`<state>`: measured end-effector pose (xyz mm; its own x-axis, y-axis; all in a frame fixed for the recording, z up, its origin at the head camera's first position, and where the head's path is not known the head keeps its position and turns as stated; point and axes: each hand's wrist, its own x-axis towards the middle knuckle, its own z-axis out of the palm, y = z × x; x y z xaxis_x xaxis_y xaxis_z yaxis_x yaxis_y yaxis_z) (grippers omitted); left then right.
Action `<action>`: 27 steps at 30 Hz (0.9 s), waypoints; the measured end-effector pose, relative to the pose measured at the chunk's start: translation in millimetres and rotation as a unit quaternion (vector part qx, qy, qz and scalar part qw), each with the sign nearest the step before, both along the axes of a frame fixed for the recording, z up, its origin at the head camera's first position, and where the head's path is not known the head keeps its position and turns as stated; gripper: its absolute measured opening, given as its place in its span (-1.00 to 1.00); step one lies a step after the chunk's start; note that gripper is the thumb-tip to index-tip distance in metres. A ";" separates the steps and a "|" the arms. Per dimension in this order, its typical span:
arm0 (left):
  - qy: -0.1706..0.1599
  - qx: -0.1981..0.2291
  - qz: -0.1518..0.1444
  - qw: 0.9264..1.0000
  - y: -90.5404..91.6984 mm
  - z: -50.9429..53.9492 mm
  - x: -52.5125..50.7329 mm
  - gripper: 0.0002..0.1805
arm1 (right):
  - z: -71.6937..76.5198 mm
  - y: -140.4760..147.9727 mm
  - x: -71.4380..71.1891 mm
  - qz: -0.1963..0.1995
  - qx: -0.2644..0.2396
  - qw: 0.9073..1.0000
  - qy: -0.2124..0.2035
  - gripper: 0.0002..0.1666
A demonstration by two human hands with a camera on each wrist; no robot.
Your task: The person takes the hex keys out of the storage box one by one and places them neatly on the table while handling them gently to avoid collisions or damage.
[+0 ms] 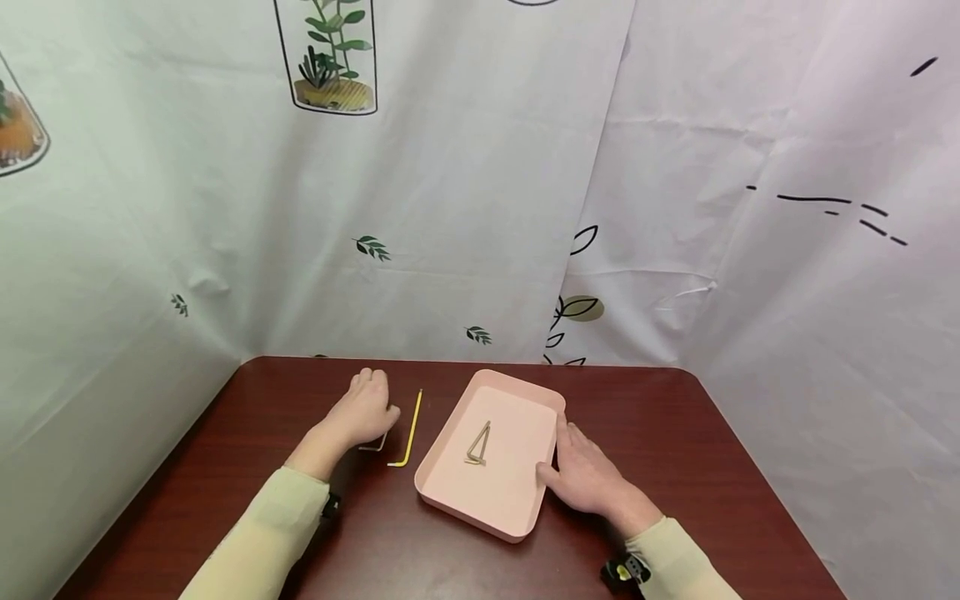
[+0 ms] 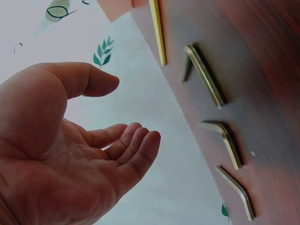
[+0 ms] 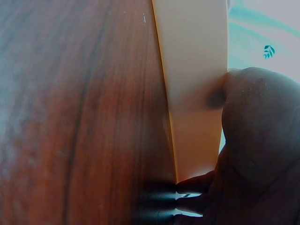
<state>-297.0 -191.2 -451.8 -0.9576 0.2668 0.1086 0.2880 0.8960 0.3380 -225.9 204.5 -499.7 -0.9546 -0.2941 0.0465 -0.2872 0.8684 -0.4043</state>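
My left hand (image 1: pixel 362 410) hovers over the left of the table with nothing in it. In the left wrist view its thumb and loosely bent fingers stand apart. Close to it lie three brass-coloured hex keys (image 2: pixel 205 77) in a row on the table, mostly hidden by the hand in the head view. A longer yellow hex key (image 1: pixel 412 433) lies between that hand and the pink tray (image 1: pixel 510 496). Brass-coloured hex keys (image 1: pixel 480 446) rest inside the tray, partly overlapping. My right hand (image 1: pixel 588 472) grips the tray's right side, thumb over the rim, fingers along the outer wall (image 3: pixel 192 56).
The dark red-brown wooden table (image 1: pixel 360 550) has rounded far corners. A pale curtain (image 1: pixel 465 208) printed with plants hangs behind it and at both sides. A dark strap device (image 1: pixel 626 572) sits at the right wrist.
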 end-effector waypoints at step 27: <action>0.024 -0.010 -0.038 0.999 50.4 3.8 14.6 -0.66 | 4.3 -0.1 2.3 0.007 -0.003 1.000 0.009 0.11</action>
